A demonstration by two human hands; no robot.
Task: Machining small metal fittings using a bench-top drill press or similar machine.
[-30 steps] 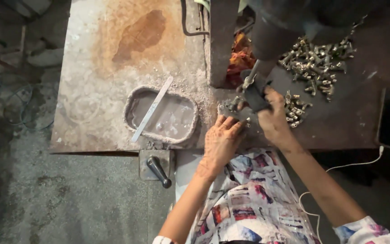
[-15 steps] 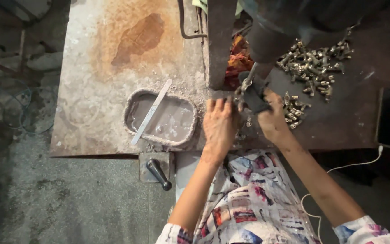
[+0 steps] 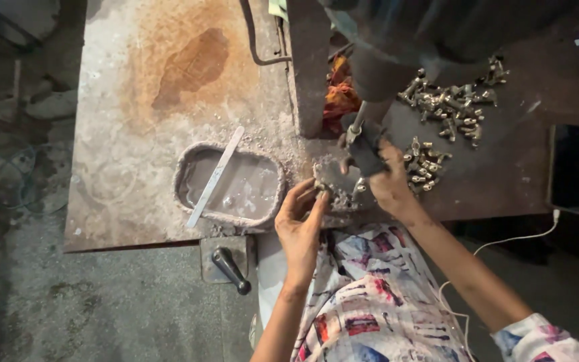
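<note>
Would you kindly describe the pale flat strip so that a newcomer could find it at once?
Start at the rusty metal table and find the oval tray of cloudy liquid left of the left hand. The pale flat strip lies slanted across it, the only long straight thing there.

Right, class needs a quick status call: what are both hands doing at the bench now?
Left hand pinching a small metal part at the machine base. Right hand gripping the dark handle. Loose metal fittings beside the right hand.

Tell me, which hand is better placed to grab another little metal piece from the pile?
Probably the right hand: it sits beside the pile of small metal pieces, gripping a dark handle. The left hand is farther away, fingers at the metal block.
</note>
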